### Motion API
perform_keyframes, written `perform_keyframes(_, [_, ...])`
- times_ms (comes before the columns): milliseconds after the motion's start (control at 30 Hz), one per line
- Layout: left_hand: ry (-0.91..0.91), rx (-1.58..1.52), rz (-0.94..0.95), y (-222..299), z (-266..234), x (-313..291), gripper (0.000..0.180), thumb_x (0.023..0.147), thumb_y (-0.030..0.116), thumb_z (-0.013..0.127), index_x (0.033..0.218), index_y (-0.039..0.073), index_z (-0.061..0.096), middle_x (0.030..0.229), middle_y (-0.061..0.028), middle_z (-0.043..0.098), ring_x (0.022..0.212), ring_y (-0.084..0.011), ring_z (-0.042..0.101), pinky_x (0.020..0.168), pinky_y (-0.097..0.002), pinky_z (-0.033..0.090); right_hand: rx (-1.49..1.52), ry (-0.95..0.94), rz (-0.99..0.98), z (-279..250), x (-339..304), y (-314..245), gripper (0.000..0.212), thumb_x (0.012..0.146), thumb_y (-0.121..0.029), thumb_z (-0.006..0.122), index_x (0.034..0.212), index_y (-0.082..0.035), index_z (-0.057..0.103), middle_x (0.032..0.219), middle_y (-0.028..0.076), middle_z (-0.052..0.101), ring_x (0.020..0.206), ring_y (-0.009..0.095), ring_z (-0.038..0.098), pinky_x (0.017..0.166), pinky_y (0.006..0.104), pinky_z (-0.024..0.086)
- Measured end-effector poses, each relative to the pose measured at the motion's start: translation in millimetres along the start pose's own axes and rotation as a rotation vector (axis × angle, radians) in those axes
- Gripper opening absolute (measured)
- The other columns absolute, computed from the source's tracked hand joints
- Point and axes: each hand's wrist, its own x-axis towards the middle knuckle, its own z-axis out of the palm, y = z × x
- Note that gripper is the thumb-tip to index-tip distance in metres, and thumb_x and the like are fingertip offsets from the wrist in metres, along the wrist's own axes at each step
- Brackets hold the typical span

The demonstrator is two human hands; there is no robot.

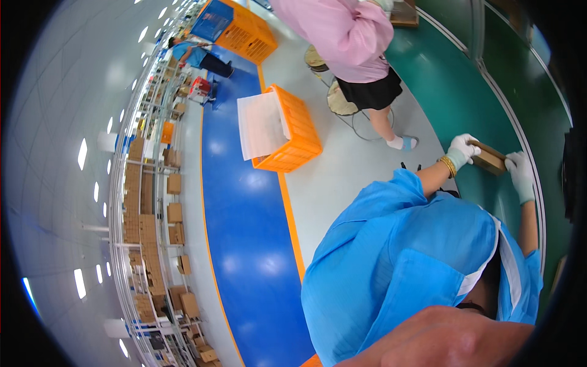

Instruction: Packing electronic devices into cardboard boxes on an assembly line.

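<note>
On the green work surface (428,79) a small flat brown cardboard box (487,159) is held between my two white-gloved hands. The fingers of my left hand (463,150) close on its left end; a gold-coloured bracelet circles that wrist. My right hand (520,174) grips the other end with bent fingers. Most of the box's near side shows, while my fingers cover its ends. Light blue sleeves reach down both of my arms.
A person in a pink top (348,37) stands at the same surface beside another brown box (405,13). Round stools (340,99) and an orange crate (302,131) with white sheeting stand behind. Shelves of cartons (147,244) line the far side, past a blue floor lane (251,232).
</note>
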Motion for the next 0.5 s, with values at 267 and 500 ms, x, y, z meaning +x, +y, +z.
perform_keyframes(267, [-0.056,-0.054,0.058,9,-1,6,0.030,0.080,0.005,0.069,0.108,-0.001,0.061,0.095,-0.0112,0.063,0.078,-0.0176,0.064,0.055,-0.0268,0.057,0.239,-0.442,0.427,-36,57,-16,0.007,0.065,-0.007,0.058,0.060,-0.004,0.062,0.051,0.012,0.058,0.041,0.021,0.057,0.041,0.0311,0.048])
perform_keyframes(500, [-0.002,-0.019,0.016,-4,0,8,0.024,0.082,0.000,0.067,0.106,0.001,0.061,0.097,-0.0074,0.064,0.079,-0.0142,0.064,0.051,-0.0231,0.056,0.149,-0.542,0.591,-44,53,-36,0.015,0.071,-0.001,0.057,0.083,0.000,0.065,0.076,0.012,0.064,0.065,0.024,0.064,0.059,0.0329,0.053])
